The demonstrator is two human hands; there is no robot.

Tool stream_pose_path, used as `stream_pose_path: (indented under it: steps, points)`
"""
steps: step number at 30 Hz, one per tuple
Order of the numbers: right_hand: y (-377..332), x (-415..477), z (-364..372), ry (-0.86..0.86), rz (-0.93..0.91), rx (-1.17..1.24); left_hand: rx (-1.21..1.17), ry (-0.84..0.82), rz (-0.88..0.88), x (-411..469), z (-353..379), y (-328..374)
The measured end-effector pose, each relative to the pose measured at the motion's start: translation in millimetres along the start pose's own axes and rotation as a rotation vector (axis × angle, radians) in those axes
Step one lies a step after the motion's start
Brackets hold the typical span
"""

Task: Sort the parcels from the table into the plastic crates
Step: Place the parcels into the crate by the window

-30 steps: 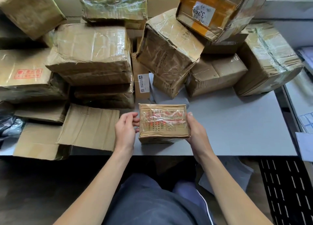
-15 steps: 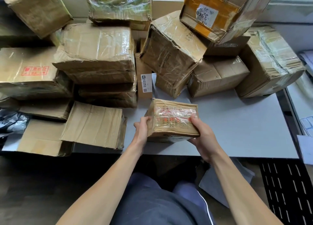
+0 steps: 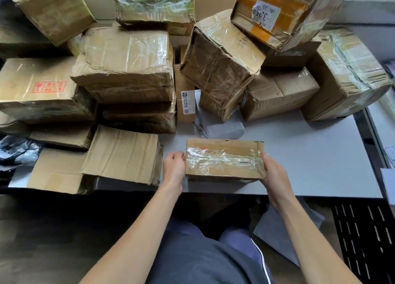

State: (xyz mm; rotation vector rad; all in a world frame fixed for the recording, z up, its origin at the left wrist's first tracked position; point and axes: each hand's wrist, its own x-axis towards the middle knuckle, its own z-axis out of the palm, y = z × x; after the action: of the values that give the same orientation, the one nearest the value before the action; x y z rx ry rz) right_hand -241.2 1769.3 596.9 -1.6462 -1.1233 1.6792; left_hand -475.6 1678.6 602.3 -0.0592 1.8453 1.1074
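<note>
A small flat cardboard parcel (image 3: 224, 158) wrapped in clear tape is held just above the near edge of the grey table (image 3: 310, 155). My left hand (image 3: 173, 167) grips its left end and my right hand (image 3: 272, 172) grips its right end. The face turned up is plain, with a strip of tape across it. A black slotted plastic crate (image 3: 365, 241) shows at the lower right, beside the table.
Several taped cardboard boxes are piled across the back and left of the table, such as a big one (image 3: 126, 63) and a tilted one with a white label (image 3: 284, 12). Grey mailers (image 3: 220, 123) lie behind the held parcel. A flat box (image 3: 121, 155) overhangs the near edge.
The parcel has been turned over in both hands: the red-printed label face that was up now faces away, and a plain taped side is on top.
</note>
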Motion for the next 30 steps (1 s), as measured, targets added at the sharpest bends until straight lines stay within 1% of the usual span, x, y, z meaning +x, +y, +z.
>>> stream_pose_path:
  steps: [3,6,8,10,11,12,14,15,17,18,19,20,22,24,26,28,30]
  points:
    - [2.2,0.7,1.7,-0.017,-0.012,-0.105,0.028,-0.114,-0.094,-0.8,1.4,-7.3]
    - [0.6,1.7,2.9,0.009,0.013,-0.055,-0.007,-0.147,-0.164,-11.8,6.9,-5.7]
    - [-1.1,2.3,0.6,0.062,0.051,0.022,0.026,-0.223,-0.139,-18.2,13.5,-1.4]
    - [-3.4,0.8,-3.1,0.099,0.109,0.154,0.034,-0.260,-0.081,-20.3,17.9,1.8]
    - [-2.8,0.6,-5.5,0.113,0.143,0.219,0.053,-0.258,-0.014,-29.6,17.5,10.1]
    - [-2.4,-0.4,-6.4,0.127,0.181,0.264,0.054,-0.233,0.081,-38.8,16.1,18.9]
    - [1.1,-1.1,-5.5,0.152,0.234,0.261,0.037,-0.167,0.265,-47.1,11.5,28.3]
    - [3.6,0.0,-2.8,0.171,0.241,0.207,0.029,-0.144,0.345,-50.1,8.8,31.6]
    - [6.2,-0.7,4.9,0.159,0.198,-0.033,0.015,-0.106,0.470,-52.9,5.0,34.8]
    - [6.0,-2.6,9.7,0.140,0.160,-0.146,0.026,-0.089,0.504,-53.4,5.1,34.6]
    - [6.9,-4.1,13.4,0.139,0.140,-0.209,0.032,-0.086,0.509,-54.6,6.1,33.7]
    - [8.0,-5.1,14.9,0.137,0.132,-0.206,0.033,-0.099,0.485,-53.3,8.0,30.9]
    - [8.1,-7.1,14.4,0.125,0.157,-0.159,0.086,-0.157,0.381,-48.3,10.7,23.0]
    - [10.9,-5.8,11.2,0.096,0.173,-0.122,0.203,-0.252,0.234,-38.6,13.9,12.0]
    - [13.1,-5.5,7.6,0.090,0.191,-0.125,0.292,-0.368,0.124,-33.6,16.7,2.4]
    - [13.1,-7.4,5.3,0.104,0.207,-0.128,0.278,-0.433,0.042,-35.5,20.3,0.1]
    - [11.3,-7.6,5.3,0.122,0.216,-0.116,0.242,-0.452,0.009,-36.7,24.4,2.1]
